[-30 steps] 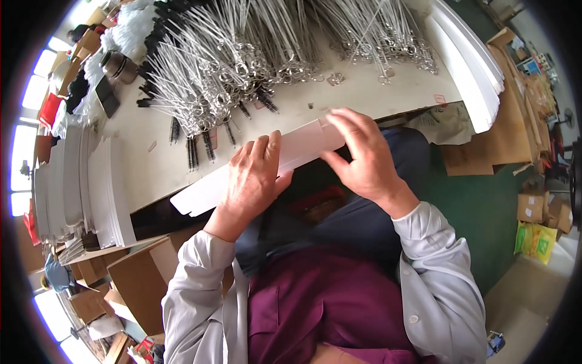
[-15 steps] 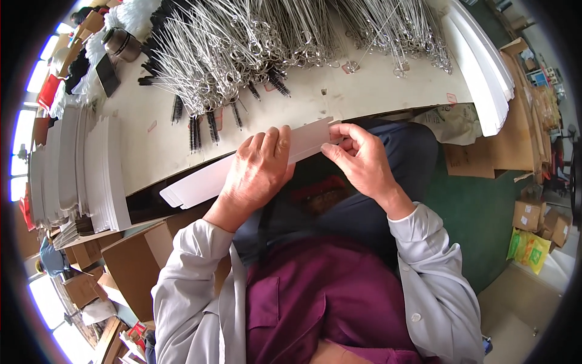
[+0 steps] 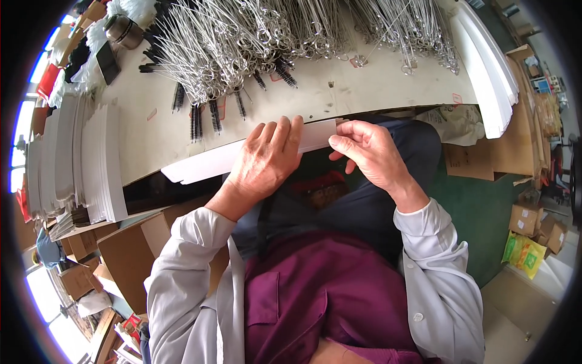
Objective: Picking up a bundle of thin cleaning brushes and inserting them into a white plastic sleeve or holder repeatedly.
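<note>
A long, narrow white carton lies slantwise along the table's front edge, above my lap. My left hand is wrapped over its middle, fingers on the far side and the thumb hidden beneath. At the carton's right end, my right hand has its thumb and forefinger closed around the end flap, the other fingers curled below. Beyond the carton, wire-handled brushes with looped ends are heaped on the table, several black bristle heads pointing toward me.
Stacks of flat white cartons stand at the table's left end, and more white cartons lie at the right. A metal flask and a dark phone sit far left. Cardboard boxes stand below the table.
My left hand has slid slightly to the right along the carton. The thumb and forefinger of my right hand have shifted on the end flap, and the view has moved a little.
</note>
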Available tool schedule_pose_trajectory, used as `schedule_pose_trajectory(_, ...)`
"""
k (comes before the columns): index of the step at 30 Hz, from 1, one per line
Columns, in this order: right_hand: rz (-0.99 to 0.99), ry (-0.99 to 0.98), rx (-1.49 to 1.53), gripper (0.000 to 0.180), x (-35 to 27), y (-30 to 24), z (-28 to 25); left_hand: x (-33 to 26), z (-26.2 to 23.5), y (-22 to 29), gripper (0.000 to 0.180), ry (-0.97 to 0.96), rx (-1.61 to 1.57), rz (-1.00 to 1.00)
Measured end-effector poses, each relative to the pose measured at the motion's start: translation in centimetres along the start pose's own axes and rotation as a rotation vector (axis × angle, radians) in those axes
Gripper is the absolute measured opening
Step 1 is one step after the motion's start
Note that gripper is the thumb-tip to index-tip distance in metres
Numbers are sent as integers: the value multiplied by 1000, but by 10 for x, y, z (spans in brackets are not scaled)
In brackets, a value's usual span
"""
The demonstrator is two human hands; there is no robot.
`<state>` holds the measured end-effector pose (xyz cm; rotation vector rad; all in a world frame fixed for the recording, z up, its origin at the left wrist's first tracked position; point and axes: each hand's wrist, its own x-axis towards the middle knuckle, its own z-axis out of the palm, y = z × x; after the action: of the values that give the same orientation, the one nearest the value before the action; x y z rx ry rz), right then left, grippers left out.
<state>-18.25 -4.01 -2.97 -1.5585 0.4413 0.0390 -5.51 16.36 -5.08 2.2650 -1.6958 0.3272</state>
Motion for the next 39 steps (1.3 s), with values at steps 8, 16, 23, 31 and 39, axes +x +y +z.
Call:
schedule_pose_trajectory(8, 206, -109, 259, 32, 2, -15, -8, -1, -3, -4, 74, 50, -22, 32)
schedule_pose_trajectory(16, 40, 28, -145, 42, -7, -27, -10, 2, -17, -5, 69, -44, -183, -65)
schedule_pose_trajectory(23, -770, -46, -1139, 66, 6, -17, 12, 13, -18, -1, 52, -94, -303, -75)
schedule_pose_trajectory(31, -784, -85, -1116, 58, 12, -21, -1, 1, -29, -8, 53, -51, -299, -115)
schedule_pose_trajectory(39, -797, -69, -1204, 56, 16, -22, 13, -6, -30, -14, 61, -133, -309, -120)
